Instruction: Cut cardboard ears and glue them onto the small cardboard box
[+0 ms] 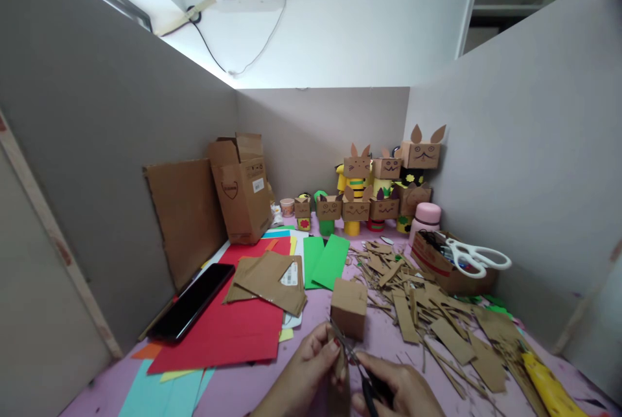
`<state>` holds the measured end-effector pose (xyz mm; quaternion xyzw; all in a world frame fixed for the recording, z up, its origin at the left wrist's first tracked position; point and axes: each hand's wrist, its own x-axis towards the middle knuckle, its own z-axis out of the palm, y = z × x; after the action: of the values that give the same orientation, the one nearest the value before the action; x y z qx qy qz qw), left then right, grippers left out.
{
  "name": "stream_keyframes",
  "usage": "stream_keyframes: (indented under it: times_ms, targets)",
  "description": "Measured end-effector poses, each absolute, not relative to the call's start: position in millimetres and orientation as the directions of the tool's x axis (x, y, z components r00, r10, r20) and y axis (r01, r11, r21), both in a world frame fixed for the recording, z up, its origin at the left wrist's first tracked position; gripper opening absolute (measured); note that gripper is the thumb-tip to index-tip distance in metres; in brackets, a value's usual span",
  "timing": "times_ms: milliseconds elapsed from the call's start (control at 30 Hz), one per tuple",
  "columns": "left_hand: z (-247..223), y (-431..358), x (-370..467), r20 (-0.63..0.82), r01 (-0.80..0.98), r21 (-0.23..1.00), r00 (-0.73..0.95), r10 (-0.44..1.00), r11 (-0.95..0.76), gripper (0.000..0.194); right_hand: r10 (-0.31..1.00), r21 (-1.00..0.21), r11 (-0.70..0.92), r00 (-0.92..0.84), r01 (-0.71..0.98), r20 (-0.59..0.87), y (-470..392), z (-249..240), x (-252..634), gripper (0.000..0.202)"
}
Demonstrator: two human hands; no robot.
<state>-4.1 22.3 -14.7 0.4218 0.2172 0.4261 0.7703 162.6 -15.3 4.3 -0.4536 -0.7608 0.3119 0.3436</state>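
My left hand [315, 362] pinches a narrow piece of brown cardboard [339, 397] at the bottom centre. My right hand [396, 388] is closed round the handles of black scissors [350, 353], whose blades lie over the cardboard, close to my left fingertips. Just beyond both hands stands a small closed cardboard box [348, 307]. Right of it spreads a heap of cardboard scraps and thin strips [405, 313]. Two bright green paper pieces [330, 263] lie behind the small box.
Left are a black phone [194, 302], red paper [218, 339], cardboard pieces [267, 278] and a tall box [245, 200]. Cardboard animal figures [356, 210] stand at the back. Right are a pink bottle [426, 217], white scissors [469, 255] in a box [451, 274], and something yellow [549, 384].
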Motion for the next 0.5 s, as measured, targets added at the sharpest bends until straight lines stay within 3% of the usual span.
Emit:
stream_keyframes:
  times_ms: [500]
  targets:
    - [-4.5,18.1,-7.7,0.010,-0.393,0.890,0.523,0.852,0.231,0.025,0.917,-0.828,0.364,-0.318,0.427,0.240,-11.8,-9.2,163.5,0.039]
